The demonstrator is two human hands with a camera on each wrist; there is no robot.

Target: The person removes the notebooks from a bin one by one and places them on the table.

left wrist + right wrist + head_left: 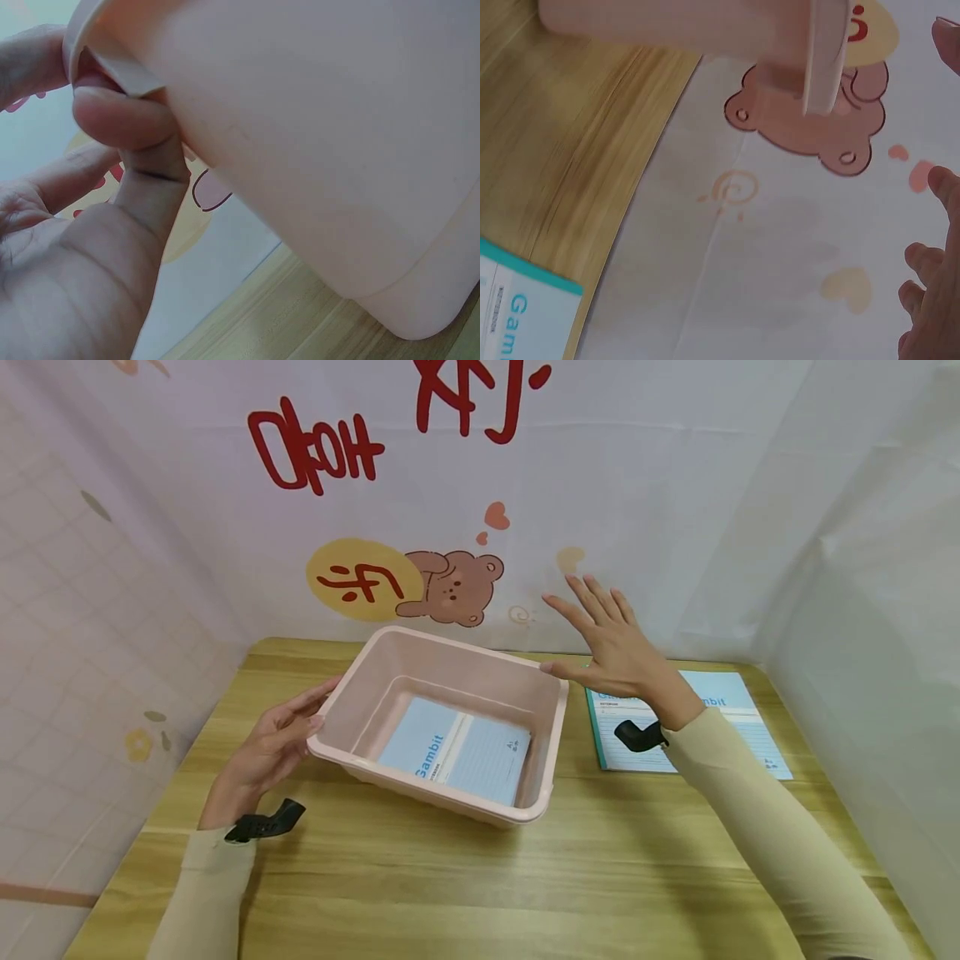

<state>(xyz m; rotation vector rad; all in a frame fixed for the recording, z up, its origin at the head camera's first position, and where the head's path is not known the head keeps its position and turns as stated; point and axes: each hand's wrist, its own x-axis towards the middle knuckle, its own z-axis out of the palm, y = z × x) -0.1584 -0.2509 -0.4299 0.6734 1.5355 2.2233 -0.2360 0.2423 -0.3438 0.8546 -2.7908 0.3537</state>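
A pale pink plastic basin (450, 802) sits tilted at the middle of the table, a blue-and-white Gambit notebook (480, 752) lying inside it. My left hand (273, 747) pinches the basin's left rim between thumb and fingers; in the left wrist view the curled finger hooks under the rim (120, 60). Fingers spread, my right hand (611, 652) hovers by the basin's far right corner. In the head view its thumb overlaps that rim, but the right wrist view shows the hand (937, 285) apart from the basin (697, 22).
More Gambit notebooks (738, 727) lie on the table's right side, partly behind my right wrist. The wooden table (420, 885) ends at a white printed backdrop (645, 485) with a bear drawing, and white sheeting hangs on both sides.
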